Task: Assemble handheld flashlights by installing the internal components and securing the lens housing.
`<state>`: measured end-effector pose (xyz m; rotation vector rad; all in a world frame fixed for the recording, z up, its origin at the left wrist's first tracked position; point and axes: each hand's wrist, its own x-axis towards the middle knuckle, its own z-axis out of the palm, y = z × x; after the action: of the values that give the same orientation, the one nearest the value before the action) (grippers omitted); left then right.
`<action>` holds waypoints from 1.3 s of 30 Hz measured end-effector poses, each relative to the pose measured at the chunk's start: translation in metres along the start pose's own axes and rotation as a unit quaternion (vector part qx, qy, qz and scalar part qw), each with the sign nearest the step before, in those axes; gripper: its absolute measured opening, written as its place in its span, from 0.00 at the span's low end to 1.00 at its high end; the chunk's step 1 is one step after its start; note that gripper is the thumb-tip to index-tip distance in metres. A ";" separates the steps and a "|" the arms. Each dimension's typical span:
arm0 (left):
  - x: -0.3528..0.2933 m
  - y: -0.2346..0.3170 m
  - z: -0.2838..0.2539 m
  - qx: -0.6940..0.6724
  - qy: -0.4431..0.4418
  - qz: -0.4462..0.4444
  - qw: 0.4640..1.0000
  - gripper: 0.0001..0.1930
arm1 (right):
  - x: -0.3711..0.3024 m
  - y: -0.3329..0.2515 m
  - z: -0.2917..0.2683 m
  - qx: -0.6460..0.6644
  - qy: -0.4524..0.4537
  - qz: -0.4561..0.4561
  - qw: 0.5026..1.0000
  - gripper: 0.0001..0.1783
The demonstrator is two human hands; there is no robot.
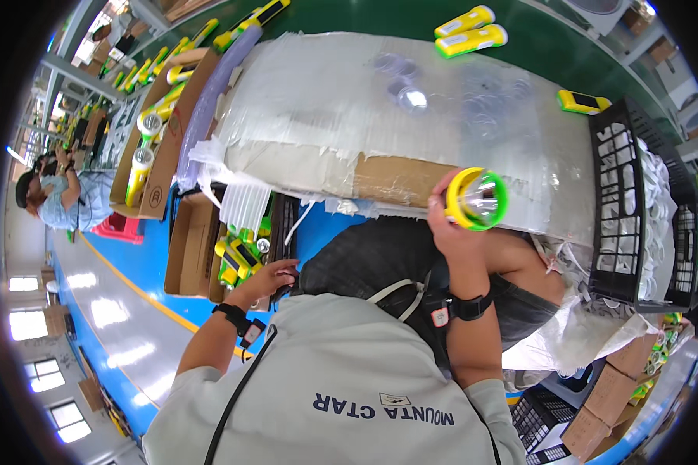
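Note:
My right hand (pixel 444 223) is closed round a yellow and green flashlight (pixel 474 199), over the front edge of the wrapped worktop. The flashlight's shiny reflector faces up and to the right; its far end is hidden. My left hand (pixel 270 279) hangs low beside my lap, its fingers loosely bent and apart, with nothing visible in them. Nearest to it is an open cardboard box (pixel 190 260) holding several yellow and green flashlights (pixel 243 256). Clear round lenses (pixel 402 84) lie on the plastic-covered worktop (pixel 302 101), with a fainter cluster of lenses (pixel 492 93) to their right.
Two flashlights (pixel 471 39) lie beyond the worktop, another flashlight (pixel 582 101) at the far right. A black crate (pixel 617 205) of white rings stands right. At left are a box (pixel 180 147) of flashlights, a red stool (pixel 119 229) and a seated person (pixel 58 190).

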<state>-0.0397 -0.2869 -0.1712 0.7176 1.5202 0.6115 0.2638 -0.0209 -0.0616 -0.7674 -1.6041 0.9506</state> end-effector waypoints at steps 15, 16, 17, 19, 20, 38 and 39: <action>0.030 0.063 0.039 0.363 0.076 0.278 0.886 0.19 | 0.010 -0.016 -0.008 -0.011 -0.027 -0.132 0.991 0.29; 0.023 0.052 0.029 0.386 0.050 0.223 0.894 0.20 | 0.011 -0.019 -0.006 -0.011 -0.017 -0.112 0.994 0.30; 0.015 0.042 0.021 0.407 0.031 0.162 0.898 0.21 | 0.010 -0.020 0.001 -0.002 -0.011 -0.093 0.996 0.31; 0.017 0.040 0.021 0.429 0.011 0.061 0.901 0.23 | 0.002 -0.002 -0.004 -0.101 -0.040 -0.093 0.990 0.32; 0.018 0.046 0.020 0.430 -0.019 0.087 0.898 0.23 | -0.007 0.023 -0.008 -0.243 -0.081 -0.155 0.954 0.35; -0.033 0.375 0.142 0.644 0.026 0.498 0.580 0.22 | 0.008 -0.003 0.013 -0.067 -0.069 -0.079 0.992 0.25; -0.033 0.372 0.141 0.644 0.026 0.496 0.583 0.22 | 0.005 0.000 0.013 -0.044 -0.072 -0.064 0.994 0.25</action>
<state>0.1314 -0.0705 0.1176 2.8233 1.3032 0.1469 0.2496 -0.0190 -0.0606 -0.6592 -1.8093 0.8620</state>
